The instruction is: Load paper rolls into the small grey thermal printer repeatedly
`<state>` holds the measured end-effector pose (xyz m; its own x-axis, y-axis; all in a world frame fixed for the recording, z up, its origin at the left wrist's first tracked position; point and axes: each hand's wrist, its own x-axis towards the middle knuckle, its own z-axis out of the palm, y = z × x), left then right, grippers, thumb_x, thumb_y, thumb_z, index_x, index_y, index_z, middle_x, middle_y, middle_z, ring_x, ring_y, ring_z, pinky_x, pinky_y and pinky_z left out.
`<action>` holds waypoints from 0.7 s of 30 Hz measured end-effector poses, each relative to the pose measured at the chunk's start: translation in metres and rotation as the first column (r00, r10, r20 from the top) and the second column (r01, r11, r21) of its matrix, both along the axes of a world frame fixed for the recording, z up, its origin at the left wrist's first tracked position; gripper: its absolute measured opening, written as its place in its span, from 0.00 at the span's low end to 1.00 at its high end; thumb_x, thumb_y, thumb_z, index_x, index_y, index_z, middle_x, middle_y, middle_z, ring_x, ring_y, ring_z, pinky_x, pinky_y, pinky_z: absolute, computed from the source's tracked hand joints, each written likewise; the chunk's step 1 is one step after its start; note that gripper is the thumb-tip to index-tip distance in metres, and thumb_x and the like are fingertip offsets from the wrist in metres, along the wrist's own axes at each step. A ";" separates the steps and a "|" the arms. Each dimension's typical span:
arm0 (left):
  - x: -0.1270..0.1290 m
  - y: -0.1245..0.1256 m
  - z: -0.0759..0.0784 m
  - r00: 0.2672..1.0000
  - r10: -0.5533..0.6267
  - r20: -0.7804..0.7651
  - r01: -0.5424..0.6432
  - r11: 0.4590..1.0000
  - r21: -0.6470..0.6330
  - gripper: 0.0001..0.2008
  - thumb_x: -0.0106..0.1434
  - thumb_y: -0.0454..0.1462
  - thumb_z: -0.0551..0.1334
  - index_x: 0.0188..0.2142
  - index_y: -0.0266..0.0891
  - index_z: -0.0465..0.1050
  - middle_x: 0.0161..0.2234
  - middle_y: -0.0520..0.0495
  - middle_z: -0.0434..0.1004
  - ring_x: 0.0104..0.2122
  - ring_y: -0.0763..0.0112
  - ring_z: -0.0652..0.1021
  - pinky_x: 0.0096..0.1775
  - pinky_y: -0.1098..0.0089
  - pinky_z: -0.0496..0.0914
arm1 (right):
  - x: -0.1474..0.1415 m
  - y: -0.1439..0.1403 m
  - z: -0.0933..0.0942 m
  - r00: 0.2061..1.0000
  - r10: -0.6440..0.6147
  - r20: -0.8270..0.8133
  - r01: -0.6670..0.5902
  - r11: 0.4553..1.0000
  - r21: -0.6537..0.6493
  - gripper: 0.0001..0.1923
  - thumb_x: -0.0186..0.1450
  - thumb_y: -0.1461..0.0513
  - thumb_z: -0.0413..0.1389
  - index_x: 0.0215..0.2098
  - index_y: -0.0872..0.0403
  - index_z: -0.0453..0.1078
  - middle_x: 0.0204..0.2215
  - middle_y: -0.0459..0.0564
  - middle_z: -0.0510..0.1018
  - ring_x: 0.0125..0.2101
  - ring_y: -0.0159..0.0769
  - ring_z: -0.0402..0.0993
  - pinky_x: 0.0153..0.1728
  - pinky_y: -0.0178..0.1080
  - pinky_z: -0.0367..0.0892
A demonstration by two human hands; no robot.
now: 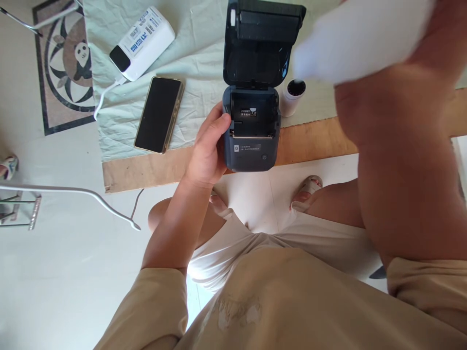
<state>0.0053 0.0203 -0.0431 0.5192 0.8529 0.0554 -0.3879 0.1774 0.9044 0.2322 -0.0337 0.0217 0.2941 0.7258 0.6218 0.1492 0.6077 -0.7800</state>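
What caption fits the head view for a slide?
Left hand steadies an open dark printer on a cloth-covered table beside a phone.

open printer bay [251, 116] clear, paper roll [293, 96] just beside

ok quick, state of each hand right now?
Left hand: curled against the left side of the open printer, gripping it.
Right hand: raised close to the camera, blurred, on something white; grip cannot be told.

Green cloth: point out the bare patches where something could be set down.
Bare cloth lies between the power bank and the open label printer, above the phone. It is tight around the printer: the left hand grips its side, with a paper roll beside it.
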 end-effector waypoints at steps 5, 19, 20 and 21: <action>0.008 -0.009 0.007 0.998 0.065 -0.019 -0.064 0.998 0.020 0.33 0.74 0.63 0.47 0.47 0.43 0.78 0.42 0.44 0.80 0.54 0.56 0.81 0.52 0.60 0.77 | -0.036 -0.012 -0.013 0.930 0.105 0.353 -0.098 0.994 -0.037 0.12 0.69 0.62 0.61 0.50 0.49 0.68 0.49 0.44 0.78 0.45 0.28 0.76 0.47 0.38 0.72; 0.016 -0.020 0.035 0.976 0.143 -0.165 -0.175 0.963 -0.203 0.33 0.68 0.68 0.55 0.28 0.42 0.60 0.26 0.49 0.59 0.43 0.60 0.80 0.42 0.66 0.78 | -0.079 -0.013 -0.031 0.762 -0.130 0.634 0.051 0.989 0.141 0.20 0.59 0.74 0.52 0.44 0.47 0.60 0.40 0.41 0.81 0.42 0.32 0.81 0.42 0.39 0.73; 0.016 -0.020 0.033 0.975 0.145 -0.168 -0.179 0.961 -0.209 0.31 0.68 0.67 0.56 0.28 0.43 0.61 0.26 0.50 0.58 0.40 0.61 0.80 0.40 0.67 0.77 | -0.080 -0.013 -0.032 0.754 -0.139 0.642 0.057 0.987 0.147 0.21 0.58 0.74 0.51 0.44 0.47 0.60 0.40 0.40 0.81 0.42 0.32 0.81 0.42 0.39 0.72; 0.015 -0.019 0.029 0.978 0.140 -0.157 -0.172 0.963 -0.209 0.31 0.69 0.66 0.56 0.29 0.43 0.62 0.26 0.50 0.58 0.38 0.63 0.79 0.40 0.67 0.77 | -0.080 -0.012 -0.033 0.758 -0.140 0.637 0.056 0.987 0.150 0.21 0.57 0.74 0.51 0.44 0.48 0.61 0.40 0.40 0.81 0.41 0.32 0.81 0.42 0.39 0.72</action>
